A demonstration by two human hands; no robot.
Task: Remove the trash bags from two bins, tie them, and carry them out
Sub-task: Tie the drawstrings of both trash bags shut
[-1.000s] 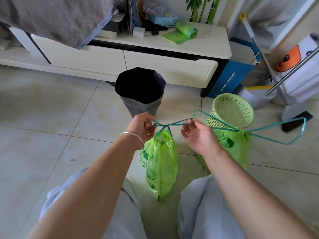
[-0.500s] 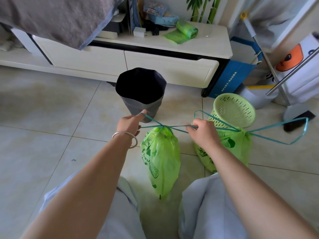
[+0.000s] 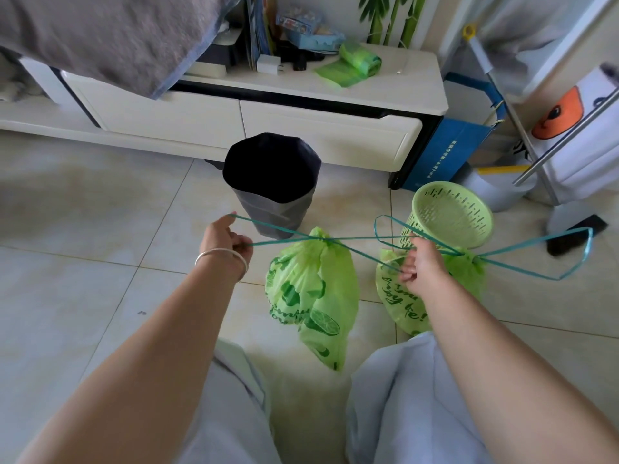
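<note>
Green printed plastic trash bag (image 3: 311, 296) hangs centre, above the pale tiled floor (image 3: 83, 229), neck cinched shut by its teal drawstring (image 3: 281, 241), which runs taut left and right from the knot.

Far left: grey fabric (image 3: 110, 38) draped over the white low cabinet (image 3: 234, 118).

Left hand (image 3: 226, 241), silver bangle (image 3: 221, 259) on the wrist, fingers curled round the left loop of the drawstring, pulling it out to the left; thumb up with the loop over it.

Centre far: dark grey round bin (image 3: 273, 185) stands upright on the floor just behind the bag, no liner visible, mouth open. Roll of green bags (image 3: 355, 63) lies on the cabinet top behind it.

Right hand (image 3: 420, 262) pinches the right strand of the same drawstring, fingers curled closed on it, held in front of the second bag.

Second green plastic trash bag (image 3: 402, 303) sits on the floor right of centre, partly hidden by the right forearm, neck gathered, its own teal drawstring loops (image 3: 569, 259) sticking out to both sides.

Light green perforated plastic basket bin (image 3: 449, 212) tilted, leaning just behind that second bag, touching it. Blue box (image 3: 452, 152) farther back against the cabinet end.
</note>
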